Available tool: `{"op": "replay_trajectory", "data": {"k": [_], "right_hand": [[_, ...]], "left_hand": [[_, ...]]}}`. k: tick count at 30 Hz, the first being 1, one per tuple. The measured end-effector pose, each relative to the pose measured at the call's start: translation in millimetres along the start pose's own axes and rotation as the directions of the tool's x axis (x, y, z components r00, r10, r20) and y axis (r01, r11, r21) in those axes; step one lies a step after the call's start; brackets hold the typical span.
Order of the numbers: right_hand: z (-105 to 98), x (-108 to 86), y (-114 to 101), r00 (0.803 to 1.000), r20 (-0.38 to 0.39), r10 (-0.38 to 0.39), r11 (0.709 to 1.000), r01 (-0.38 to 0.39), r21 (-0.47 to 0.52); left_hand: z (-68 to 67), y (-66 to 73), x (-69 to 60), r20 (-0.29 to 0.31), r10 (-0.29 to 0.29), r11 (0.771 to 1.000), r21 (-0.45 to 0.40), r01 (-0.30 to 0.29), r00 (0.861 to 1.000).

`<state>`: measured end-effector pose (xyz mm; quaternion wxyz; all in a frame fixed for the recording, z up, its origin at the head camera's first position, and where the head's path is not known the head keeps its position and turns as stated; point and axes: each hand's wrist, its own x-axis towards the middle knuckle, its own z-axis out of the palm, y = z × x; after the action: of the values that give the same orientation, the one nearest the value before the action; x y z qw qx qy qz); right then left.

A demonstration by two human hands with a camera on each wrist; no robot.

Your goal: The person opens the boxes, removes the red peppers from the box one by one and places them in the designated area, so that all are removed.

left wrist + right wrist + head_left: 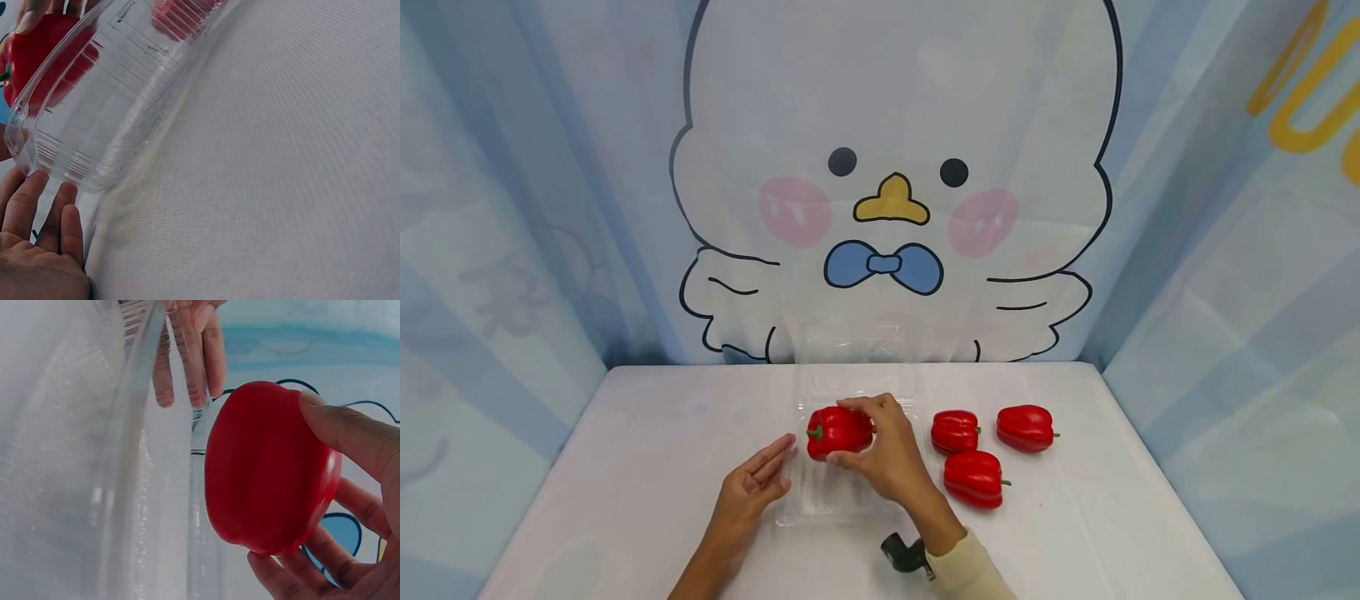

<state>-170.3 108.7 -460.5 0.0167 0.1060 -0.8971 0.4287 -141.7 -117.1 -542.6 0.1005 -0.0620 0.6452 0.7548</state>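
A red bell pepper (841, 431) with a green stem is gripped by my right hand (883, 446), thumb on one side and fingers on the other. It is held over a clear plastic container (842, 498) whose lid stands open towards the back. In the right wrist view the held bell pepper (269, 469) is above the container's rim (140, 437). My left hand (747, 492) rests its fairly straight fingers against the container's left side; the left wrist view shows those fingertips (39, 178) touching the clear wall.
Several more red bell peppers lie right of the container: one nearer the back (955, 432), one in front (976, 479), one farther right (1027, 428). A black device (904, 553) sits at the right wrist. A printed curtain (895, 100) hangs behind the white table (1120, 517).
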Motion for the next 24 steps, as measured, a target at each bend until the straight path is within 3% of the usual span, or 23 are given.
{"op": "replay_trajectory", "data": {"k": [24], "right_hand": [[-39.9,-13.4,-16.3,0.994,-0.106,-0.018,0.997,0.025,0.07]], "left_hand": [[-2.1,-2.7,2.1,0.01,0.006,1.0,-0.015,-0.006,1.0]]}}
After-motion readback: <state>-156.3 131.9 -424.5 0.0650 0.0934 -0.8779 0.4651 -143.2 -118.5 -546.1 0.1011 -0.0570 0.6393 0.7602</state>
